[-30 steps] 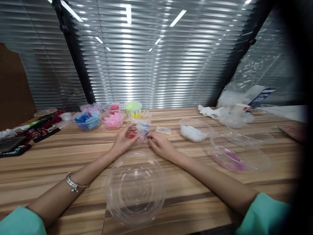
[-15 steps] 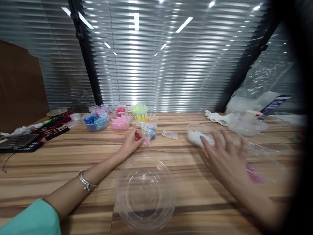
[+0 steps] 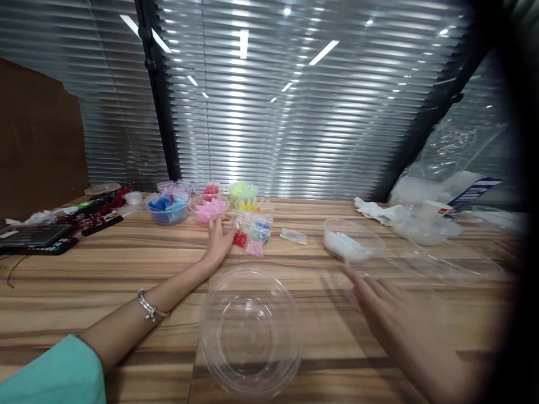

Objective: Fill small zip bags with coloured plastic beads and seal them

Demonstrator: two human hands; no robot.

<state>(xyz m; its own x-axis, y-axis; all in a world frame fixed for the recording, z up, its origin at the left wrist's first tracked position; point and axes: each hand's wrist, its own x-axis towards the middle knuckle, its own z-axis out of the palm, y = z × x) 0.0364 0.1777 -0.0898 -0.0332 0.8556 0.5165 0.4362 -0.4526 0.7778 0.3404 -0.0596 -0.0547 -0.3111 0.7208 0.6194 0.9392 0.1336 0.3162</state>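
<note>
My left hand rests beside a pile of small clear zip bags, its fingers slightly apart near the bowl of pink pieces. A red packet lies in that pile by my thumb, with blue and pink contents showing too. My right hand is smeared by motion low over the right side of the table. A faint clear shape shows about its fingertips, too blurred to name. Just beyond it stands a clear bowl with white packets. A large clear round container sits in front of me.
Several bowls of coloured pieces line the back, including a blue one and a lime-green one. A small clear bag lies mid-table. Clear lids and crumpled white paper are at right; a calculator is at left.
My left hand has drawn back leftward from the red packet, which now lies uncovered. My right hand has moved down from above the bowl of white packets; the magenta item at right no longer shows.
</note>
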